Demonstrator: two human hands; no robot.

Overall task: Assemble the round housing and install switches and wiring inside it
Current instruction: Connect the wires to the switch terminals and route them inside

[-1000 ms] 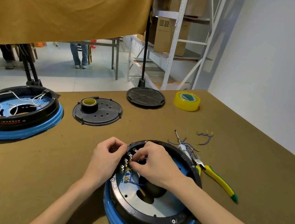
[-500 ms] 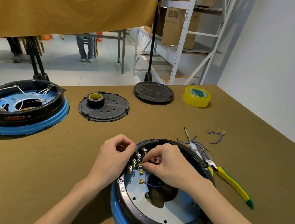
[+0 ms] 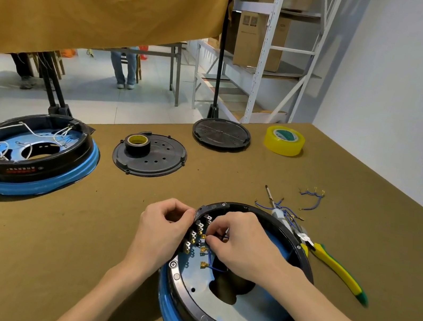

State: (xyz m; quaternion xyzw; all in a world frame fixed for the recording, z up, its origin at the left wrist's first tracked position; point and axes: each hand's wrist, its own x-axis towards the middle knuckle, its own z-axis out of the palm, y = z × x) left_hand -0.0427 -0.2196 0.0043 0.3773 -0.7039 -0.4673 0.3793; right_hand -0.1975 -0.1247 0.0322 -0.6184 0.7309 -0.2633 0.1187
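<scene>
Two round black housings with blue rims sat on the brown surface: one (image 3: 234, 298) at the near edge, one (image 3: 29, 155) at the left edge. The left hand (image 3: 162, 230) gripped the near one's rim. The right hand (image 3: 240, 246) pinched a blue wire (image 3: 211, 264) inside.

My view: two bare forearms enter from bottom edge. No sleeves, cuffs or gloves anywhere I can see. Left hand (image 3: 162, 232) bare, no ring, no watch at wrist. Right hand (image 3: 243, 245) bare too, wrist unadorned. Fingers (image 3: 212, 241) with short trimmed nails. No markings on either arm.
</scene>
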